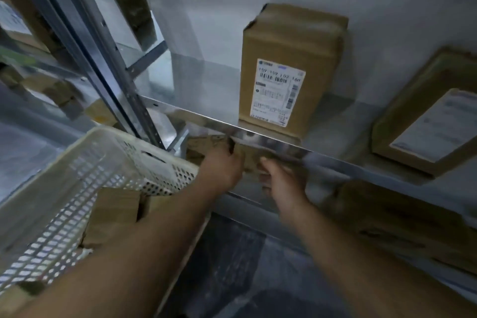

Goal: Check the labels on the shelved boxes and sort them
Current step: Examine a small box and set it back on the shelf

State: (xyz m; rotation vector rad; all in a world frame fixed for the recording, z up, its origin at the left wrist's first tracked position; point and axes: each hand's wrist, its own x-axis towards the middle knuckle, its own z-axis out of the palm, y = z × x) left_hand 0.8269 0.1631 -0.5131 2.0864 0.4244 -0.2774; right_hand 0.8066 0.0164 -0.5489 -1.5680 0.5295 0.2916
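the white basket (116, 137) sits tilted at the left, just beside the rack, with a few brown boxes (116, 208) already in it, and the left forearm crosses over its near corner; a careless pull back could knock the rim and tip it further. the left hand (222, 170) reaches under the metal shelf edge (271, 142), fingers curled onto the top of a low box (206, 146) that sits on the tier below, mostly hidden by that edge. the right hand (281, 181) is at the same box's right side with the thumb up against it, but blur and the edge hide the fingers, so i cannot tell how firmly it holds. the likely trouble is the box or knuckles catching on the shelf edge as it is drawn out, or a one-sided grip letting it drop. its label is not visible, so it may be sorted wrongly if not turned. on the shelf above, the upright box (289, 46) stands close to the front and a jolt could topple it; the flat box (426, 116) lies further right.
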